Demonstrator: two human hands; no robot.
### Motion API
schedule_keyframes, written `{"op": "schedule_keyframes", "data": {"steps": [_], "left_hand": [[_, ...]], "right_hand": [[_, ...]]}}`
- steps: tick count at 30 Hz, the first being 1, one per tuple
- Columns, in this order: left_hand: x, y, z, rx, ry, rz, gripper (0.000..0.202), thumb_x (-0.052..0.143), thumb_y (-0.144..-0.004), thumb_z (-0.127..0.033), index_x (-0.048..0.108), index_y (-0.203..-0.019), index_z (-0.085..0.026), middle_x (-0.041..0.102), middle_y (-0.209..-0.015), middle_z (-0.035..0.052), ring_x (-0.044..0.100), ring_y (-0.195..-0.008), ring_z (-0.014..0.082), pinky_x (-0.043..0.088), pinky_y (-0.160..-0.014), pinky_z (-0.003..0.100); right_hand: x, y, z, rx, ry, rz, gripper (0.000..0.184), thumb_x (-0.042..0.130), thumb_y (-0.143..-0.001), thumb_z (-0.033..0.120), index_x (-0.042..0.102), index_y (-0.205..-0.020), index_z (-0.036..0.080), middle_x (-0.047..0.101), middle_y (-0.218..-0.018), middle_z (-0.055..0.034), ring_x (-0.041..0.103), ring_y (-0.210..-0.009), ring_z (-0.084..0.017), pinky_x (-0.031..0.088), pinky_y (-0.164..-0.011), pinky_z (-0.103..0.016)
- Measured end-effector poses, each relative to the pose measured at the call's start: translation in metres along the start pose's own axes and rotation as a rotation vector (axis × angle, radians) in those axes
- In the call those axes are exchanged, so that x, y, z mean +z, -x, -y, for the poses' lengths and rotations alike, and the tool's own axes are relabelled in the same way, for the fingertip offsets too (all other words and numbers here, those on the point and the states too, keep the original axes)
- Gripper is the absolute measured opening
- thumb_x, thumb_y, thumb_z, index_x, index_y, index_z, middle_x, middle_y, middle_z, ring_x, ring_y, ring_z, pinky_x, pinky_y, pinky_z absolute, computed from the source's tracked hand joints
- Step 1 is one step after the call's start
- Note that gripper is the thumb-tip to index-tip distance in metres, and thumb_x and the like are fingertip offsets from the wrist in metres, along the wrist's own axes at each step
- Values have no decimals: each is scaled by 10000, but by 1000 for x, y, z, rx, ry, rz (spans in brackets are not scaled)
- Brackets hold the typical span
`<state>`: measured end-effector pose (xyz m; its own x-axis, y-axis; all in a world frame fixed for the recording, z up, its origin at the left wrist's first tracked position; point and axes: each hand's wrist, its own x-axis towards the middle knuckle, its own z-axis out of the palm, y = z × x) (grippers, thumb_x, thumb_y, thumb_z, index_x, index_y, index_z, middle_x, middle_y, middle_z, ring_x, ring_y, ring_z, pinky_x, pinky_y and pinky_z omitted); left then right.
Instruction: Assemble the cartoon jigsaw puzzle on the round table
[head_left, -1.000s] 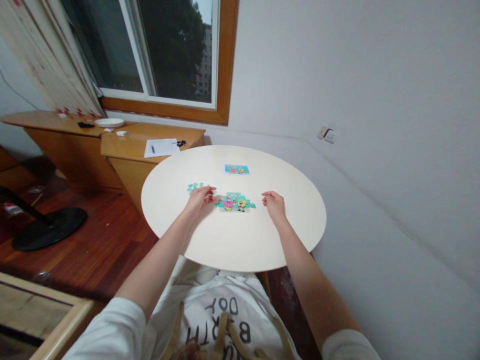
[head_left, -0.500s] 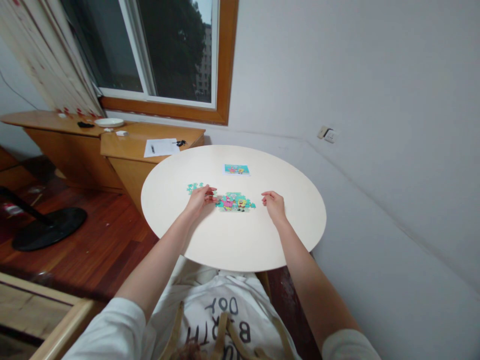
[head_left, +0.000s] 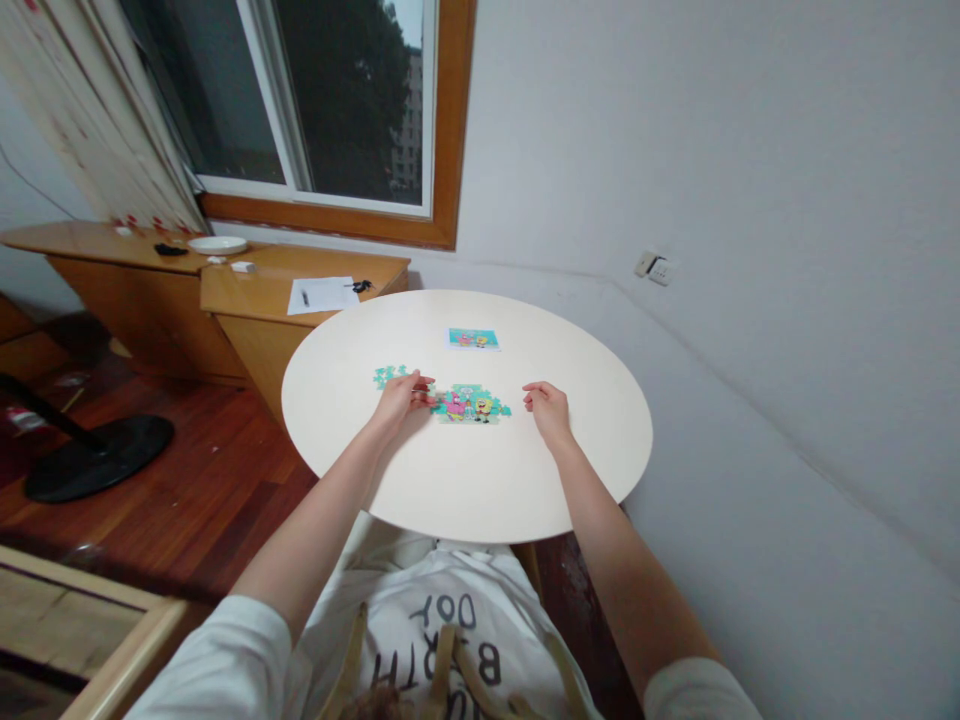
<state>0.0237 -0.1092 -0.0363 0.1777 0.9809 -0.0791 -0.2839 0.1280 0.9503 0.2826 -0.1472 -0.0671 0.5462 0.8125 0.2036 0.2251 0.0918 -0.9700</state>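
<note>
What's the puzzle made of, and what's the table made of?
The puzzle looks like printed cardboard, maybe thin wood: flat, knobbly-edged pieces with bright pictures. The table seems topped with laminate or painted board: smooth, cream-coloured, slightly satiny, no wood grain showing.

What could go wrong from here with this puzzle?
The left hand is right by the left edge of the part-built puzzle, so a slip might shift joined pieces. Loose pieces lie close beside that hand and could be brushed aside. It also blocks some of the view, so a piece might be overlooked.
</note>
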Motion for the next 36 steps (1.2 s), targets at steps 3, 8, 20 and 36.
{"op": "schedule_keyframes", "data": {"steps": [3, 8, 20, 36], "left_hand": [[0, 0, 0, 5, -3, 2, 278, 536, -875, -287, 658, -716, -94, 585, -651, 47, 595, -503, 133, 519, -604, 302], [0, 0, 0, 0, -10, 0, 291, 508, -891, -277, 652, -719, -93, 588, -665, 52, 594, -501, 130, 517, -601, 302], [0, 0, 0, 7, -7, 2, 292, 493, -900, -266, 645, -719, -94, 572, -643, 41, 591, -497, 126, 523, -607, 305], [4, 4, -3, -4, -24, -9, 324, 412, -929, -206, 634, -724, -90, 562, -639, 31, 595, -487, 119, 520, -583, 277]], "right_hand": [[0, 0, 1, 4, -4, 5, 165, 468, -580, 274, 611, -631, 209, 558, -500, 36, 511, -499, -131, 397, -507, -250], [-1, 1, 1, 4, -6, 14, 161, 477, -587, 272, 616, -635, 208, 557, -510, 35, 516, -507, -133, 403, -522, -258], [-1, 2, 4, 23, -21, 8, 177, 457, -567, 231, 619, -633, 202, 552, -504, 44, 507, -490, -123, 401, -522, -253], [-1, 2, 4, 18, -5, 9, 183, 453, -575, 226, 621, -639, 198, 556, -504, 41, 525, -498, -129, 412, -530, -254]]}}
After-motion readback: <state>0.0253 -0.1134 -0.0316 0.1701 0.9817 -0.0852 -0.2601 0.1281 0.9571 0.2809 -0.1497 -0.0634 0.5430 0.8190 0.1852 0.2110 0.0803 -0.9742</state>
